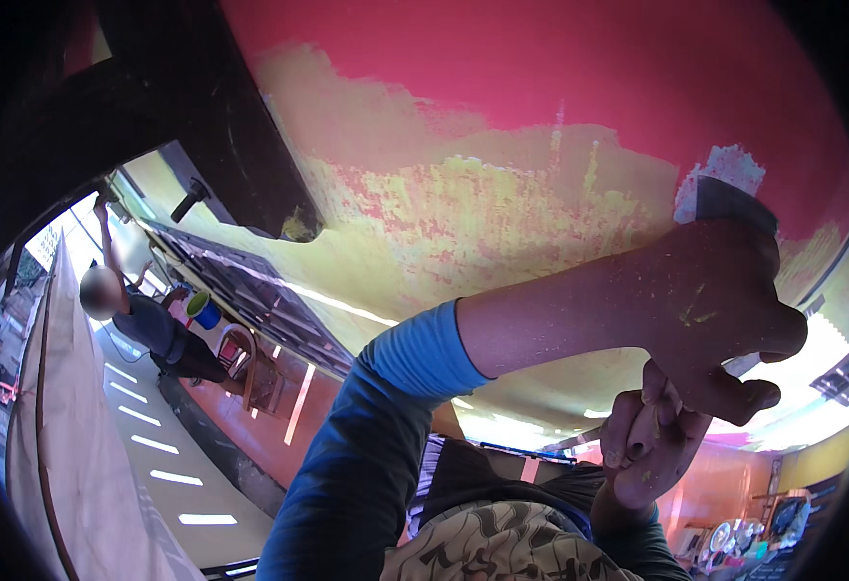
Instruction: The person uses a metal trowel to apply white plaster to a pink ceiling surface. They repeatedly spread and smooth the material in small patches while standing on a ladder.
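My left hand (725,300), at the end of a blue-sleeved arm that crosses the view, is closed and raised close to the wall (531,203). From its far side juts the dark, broad blade of a putty knife (734,205), against a white patch (734,167) on the pink paint. The handle is hidden in the hand. Just below, my right hand (652,441) is closed with its fingers curled, close under the left. Whatever it grips, if anything, I cannot make out. Pale smears mark both hands.
A dark beam (241,126) crosses the upper left. Further off at left, a person (158,329) reaches up beside a blue-and-yellow bucket (202,310) and a wooden chair (241,353). Pale sheeting (71,416) hangs at far left. Several household items (734,537) stand at lower right.
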The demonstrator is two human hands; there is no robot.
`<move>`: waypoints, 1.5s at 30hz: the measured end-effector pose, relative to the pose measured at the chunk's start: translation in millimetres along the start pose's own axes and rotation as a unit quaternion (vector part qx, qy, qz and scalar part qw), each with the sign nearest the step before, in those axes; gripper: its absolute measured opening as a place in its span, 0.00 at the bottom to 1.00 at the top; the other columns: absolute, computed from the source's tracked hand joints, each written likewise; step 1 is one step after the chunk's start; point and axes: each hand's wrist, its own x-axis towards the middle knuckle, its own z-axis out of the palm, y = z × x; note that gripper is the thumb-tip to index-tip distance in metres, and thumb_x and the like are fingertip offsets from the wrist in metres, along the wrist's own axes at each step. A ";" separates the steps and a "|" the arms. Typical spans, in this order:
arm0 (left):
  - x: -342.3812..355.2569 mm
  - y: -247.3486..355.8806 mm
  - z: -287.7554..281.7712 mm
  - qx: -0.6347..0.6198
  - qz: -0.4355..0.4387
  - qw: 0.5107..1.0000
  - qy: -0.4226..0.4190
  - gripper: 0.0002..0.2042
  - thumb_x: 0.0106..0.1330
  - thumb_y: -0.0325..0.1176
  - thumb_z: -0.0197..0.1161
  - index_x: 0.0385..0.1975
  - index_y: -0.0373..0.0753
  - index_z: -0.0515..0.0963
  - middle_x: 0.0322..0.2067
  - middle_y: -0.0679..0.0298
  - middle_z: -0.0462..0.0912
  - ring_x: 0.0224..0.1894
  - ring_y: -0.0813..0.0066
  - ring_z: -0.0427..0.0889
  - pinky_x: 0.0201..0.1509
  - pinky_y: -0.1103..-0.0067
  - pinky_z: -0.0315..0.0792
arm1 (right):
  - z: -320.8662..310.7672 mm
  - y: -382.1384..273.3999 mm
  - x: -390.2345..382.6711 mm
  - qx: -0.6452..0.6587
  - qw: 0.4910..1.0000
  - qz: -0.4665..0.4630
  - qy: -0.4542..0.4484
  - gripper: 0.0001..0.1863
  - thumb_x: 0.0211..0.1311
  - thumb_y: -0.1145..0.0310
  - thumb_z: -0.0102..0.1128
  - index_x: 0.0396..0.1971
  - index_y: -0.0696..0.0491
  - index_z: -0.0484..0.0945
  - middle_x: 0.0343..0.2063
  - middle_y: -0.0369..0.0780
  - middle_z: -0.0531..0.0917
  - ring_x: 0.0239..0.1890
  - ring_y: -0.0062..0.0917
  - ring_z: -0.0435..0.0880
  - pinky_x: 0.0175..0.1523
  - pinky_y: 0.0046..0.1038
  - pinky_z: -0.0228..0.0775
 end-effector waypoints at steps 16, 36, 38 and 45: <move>32.0 -52.0 16.7 -0.001 0.437 0.899 0.024 0.18 0.59 0.49 0.73 0.31 0.40 0.80 0.17 0.64 0.78 0.19 0.65 0.79 0.25 0.72 0.73 | -32.7 6.1 0.3 0.174 0.984 0.026 0.003 0.15 0.71 0.81 0.46 0.54 0.68 0.63 0.36 0.49 0.69 0.11 0.22 0.61 0.08 0.19 0.57; 13.5 -58.1 27.0 -0.002 0.469 0.883 0.015 0.20 0.58 0.54 0.72 0.31 0.42 0.82 0.18 0.66 0.80 0.20 0.66 0.81 0.26 0.74 0.75 | -33.7 9.8 8.6 0.164 0.985 -0.027 -0.048 0.16 0.77 0.72 0.43 0.58 0.65 0.63 0.40 0.51 0.71 0.13 0.21 0.62 0.09 0.19 0.54; 10.1 -58.2 27.1 -0.019 0.505 0.863 0.012 0.20 0.58 0.55 0.72 0.31 0.42 0.82 0.18 0.66 0.80 0.21 0.67 0.82 0.26 0.74 0.75 | -33.8 10.5 3.5 0.145 0.987 -0.005 -0.075 0.20 0.75 0.73 0.47 0.61 0.65 0.61 0.41 0.51 0.71 0.13 0.21 0.62 0.09 0.19 0.54; 7.4 -53.8 24.0 -0.004 0.485 0.874 0.021 0.21 0.57 0.56 0.72 0.31 0.43 0.83 0.19 0.67 0.81 0.21 0.67 0.82 0.26 0.74 0.76 | -27.0 6.8 6.1 0.114 0.987 -0.056 -0.097 0.25 0.69 0.75 0.54 0.64 0.63 0.61 0.44 0.50 0.70 0.15 0.20 0.62 0.12 0.19 0.56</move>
